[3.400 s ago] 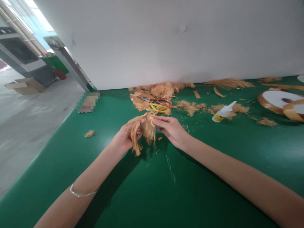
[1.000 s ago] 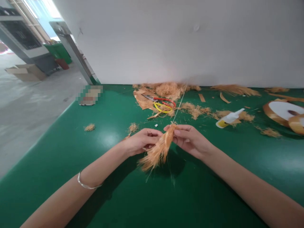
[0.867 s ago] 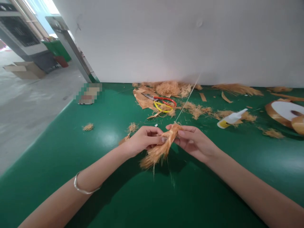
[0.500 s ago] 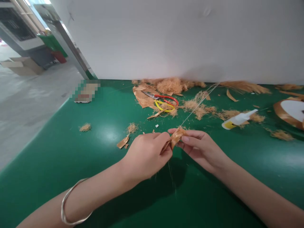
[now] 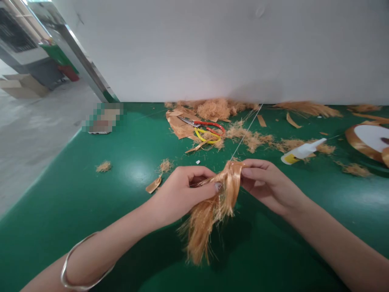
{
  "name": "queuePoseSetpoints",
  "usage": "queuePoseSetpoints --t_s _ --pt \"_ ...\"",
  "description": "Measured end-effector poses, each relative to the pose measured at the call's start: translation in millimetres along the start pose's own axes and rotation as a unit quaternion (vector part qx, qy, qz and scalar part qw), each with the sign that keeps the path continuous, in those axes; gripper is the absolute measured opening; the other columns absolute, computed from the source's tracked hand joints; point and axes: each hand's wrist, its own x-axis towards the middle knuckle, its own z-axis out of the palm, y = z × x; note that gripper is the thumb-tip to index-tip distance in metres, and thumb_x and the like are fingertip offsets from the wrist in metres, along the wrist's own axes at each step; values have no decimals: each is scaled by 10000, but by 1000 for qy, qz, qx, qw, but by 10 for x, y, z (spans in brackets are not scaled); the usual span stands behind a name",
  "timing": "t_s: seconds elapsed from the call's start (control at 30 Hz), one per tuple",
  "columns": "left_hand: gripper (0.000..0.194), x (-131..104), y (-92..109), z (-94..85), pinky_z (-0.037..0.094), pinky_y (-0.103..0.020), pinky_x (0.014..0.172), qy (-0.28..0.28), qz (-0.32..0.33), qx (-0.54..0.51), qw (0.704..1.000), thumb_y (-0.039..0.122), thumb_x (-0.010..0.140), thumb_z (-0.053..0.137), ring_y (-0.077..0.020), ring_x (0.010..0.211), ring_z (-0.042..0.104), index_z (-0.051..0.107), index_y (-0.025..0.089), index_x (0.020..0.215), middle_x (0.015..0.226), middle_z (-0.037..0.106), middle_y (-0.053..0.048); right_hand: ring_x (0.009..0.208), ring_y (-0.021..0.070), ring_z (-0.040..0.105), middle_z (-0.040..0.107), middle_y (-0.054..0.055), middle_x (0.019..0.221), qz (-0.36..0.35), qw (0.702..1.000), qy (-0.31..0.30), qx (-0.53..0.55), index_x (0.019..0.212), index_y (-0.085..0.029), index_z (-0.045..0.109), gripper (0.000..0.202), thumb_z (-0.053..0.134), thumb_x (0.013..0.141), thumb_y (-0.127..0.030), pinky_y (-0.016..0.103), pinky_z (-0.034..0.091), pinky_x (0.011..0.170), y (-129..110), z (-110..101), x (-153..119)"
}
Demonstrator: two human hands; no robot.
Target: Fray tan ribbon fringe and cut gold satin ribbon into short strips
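Note:
A tan fringed bundle point(image 5: 232, 186) hangs between my hands above the green table, its loose fibres spreading downward. My left hand point(image 5: 185, 194) grips it from the left, thumb across the strands. At the bundle's upper right edge, my right hand point(image 5: 270, 182) pinches the folded top. A thin pale thread point(image 5: 246, 132) runs from that top up toward the wall. Beyond my hands lie scissors point(image 5: 209, 127) with one red and one yellow handle. To the right, a white glue bottle point(image 5: 302, 151) with a yellow label lies on its side.
Tan fibre scraps point(image 5: 214, 109) lie along the wall's foot. A roll of tan ribbon point(image 5: 369, 140) is at the far right. A pixelated object point(image 5: 105, 118) lies at the table's left edge point(image 5: 45, 174). A cardboard box point(image 5: 24, 86) stands on the floor.
My left hand has opened out from a fist around the bundle to a thumb grip, and the long fibres now hang visible below. The view has shifted slightly.

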Motion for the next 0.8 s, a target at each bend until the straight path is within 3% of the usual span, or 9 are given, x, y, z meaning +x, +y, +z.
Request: queuePoseSetpoints --t_s 0.17,0.3,0.5,0.67,0.8 --pt "131 47 -46 -34 420 -202 532 -44 -59 -193 978 259 679 705 -87 544 554 667 143 726 641 629 -8 566 112 517 597 0 618 2 1000 -7 13 608 -222 690 107 758 580 -300 240 435 547 -20 18 -17" --pt "156 70 -93 -48 437 -192 499 -55 -93 -274 956 241 613 749 -88 513 563 686 138 712 616 636 -17 471 81 444 564 -14 567 13 999 -23 34 581 -216 665 114 748 579 -293 232 393 488 -37 40 -38" --pt "178 87 -181 -50 456 -189 516 -102 -102 -306 941 174 607 757 -104 553 601 690 140 769 651 663 -39 409 70 397 526 -25 501 41 998 -27 49 551 -218 632 135 741 565 -296 213 331 401 -65 48 -61" --pt "146 94 -254 -38 458 -212 563 -137 -76 -272 949 186 615 761 -120 591 601 673 144 723 642 657 -36 398 74 413 520 -34 486 60 997 -41 37 585 -217 632 153 754 546 -302 210 340 390 -70 32 -71" --pt "169 95 -222 -30 462 -238 634 -99 -34 -202 974 267 651 749 -133 649 603 677 145 742 688 658 -38 385 77 447 547 -33 506 53 996 -63 28 661 -222 658 137 744 593 -305 210 376 390 -62 15 -70"
